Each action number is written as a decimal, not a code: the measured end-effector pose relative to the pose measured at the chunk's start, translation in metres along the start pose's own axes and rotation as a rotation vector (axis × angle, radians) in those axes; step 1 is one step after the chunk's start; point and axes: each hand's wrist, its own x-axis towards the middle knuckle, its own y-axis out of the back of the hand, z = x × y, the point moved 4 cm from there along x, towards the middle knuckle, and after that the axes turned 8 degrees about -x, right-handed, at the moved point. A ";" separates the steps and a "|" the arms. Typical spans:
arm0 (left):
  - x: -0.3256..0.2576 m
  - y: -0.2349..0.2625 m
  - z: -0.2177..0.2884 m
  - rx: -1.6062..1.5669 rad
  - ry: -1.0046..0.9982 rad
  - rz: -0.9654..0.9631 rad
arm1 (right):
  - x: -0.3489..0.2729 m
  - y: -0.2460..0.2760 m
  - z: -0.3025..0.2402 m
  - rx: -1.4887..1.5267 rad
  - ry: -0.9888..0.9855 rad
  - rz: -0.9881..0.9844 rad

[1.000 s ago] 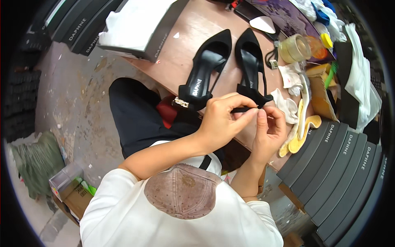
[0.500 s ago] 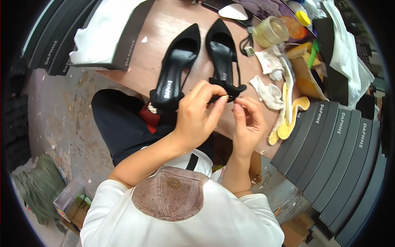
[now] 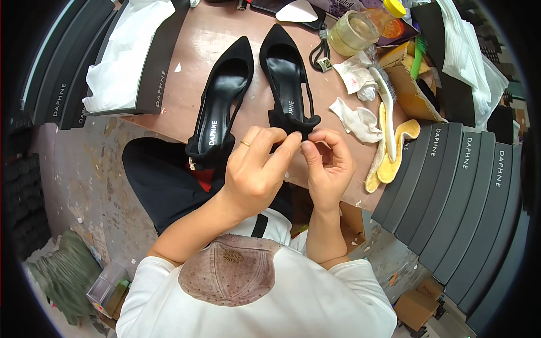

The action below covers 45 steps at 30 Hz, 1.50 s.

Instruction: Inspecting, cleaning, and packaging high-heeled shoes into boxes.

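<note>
Two black pointed heeled shoes lie side by side on a brown table [image 3: 186, 84], toes pointing away from me. The right shoe [image 3: 284, 73] has a black heel strap [image 3: 298, 121] at its near end. My left hand [image 3: 253, 169] and my right hand [image 3: 327, 163] meet at that strap, thumbs and fingertips pinching it from both sides. A thin ring sits on a left-hand finger. The left shoe [image 3: 220, 107] lies untouched beside my left hand, its heel hanging over the table's near edge.
An open shoe box with white paper [image 3: 121, 62] stands at the left. White rags [image 3: 358, 118], a brush [image 3: 389, 107], yellow insoles [image 3: 391, 158], a glass jar [image 3: 352, 34] and a cardboard box [image 3: 411, 84] crowd the right. Stacked dark shoe boxes [image 3: 462, 186] line the right side.
Both hands stay pinched on the right shoe's heel strap. The whole scene has shifted slightly in the picture as my head moved; the shoes keep their places on the table.
</note>
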 end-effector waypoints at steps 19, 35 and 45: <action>0.004 -0.003 -0.011 -0.277 0.263 0.149 | 0.014 -0.006 0.007 0.113 0.063 -0.172; 0.002 -0.008 -0.014 -0.097 0.145 0.078 | 0.014 0.056 0.036 0.515 -0.040 0.386; 0.002 0.027 0.037 -0.011 -0.017 0.225 | 0.007 0.011 -0.003 0.025 -0.011 0.282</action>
